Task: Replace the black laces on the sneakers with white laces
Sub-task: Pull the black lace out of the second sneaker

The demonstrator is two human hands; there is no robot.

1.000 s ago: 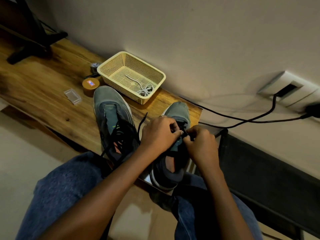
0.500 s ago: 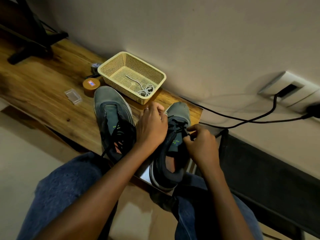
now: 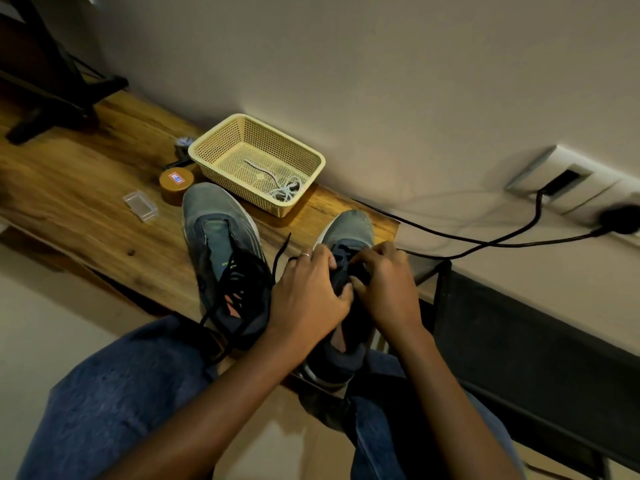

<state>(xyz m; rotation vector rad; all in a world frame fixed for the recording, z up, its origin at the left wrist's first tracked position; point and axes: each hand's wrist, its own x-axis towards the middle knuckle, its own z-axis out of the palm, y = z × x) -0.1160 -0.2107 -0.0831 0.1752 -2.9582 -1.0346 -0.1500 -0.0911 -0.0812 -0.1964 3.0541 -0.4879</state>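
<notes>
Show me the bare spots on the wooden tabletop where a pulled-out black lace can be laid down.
Widest bare patch: wooden tabletop left of the clear plastic case, up to the dark stand base. A narrow strip lies between left sneaker and right sneaker, below the basket. Crowded around the round tin and both hands.

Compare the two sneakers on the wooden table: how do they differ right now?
The left sneaker lies untouched, its black laces loose and trailing; the right sneaker is worked by both hands, left hand and right hand covering its laces. The right one overhangs the table edge more. Both are grey-blue, toes towards the wall.
</notes>
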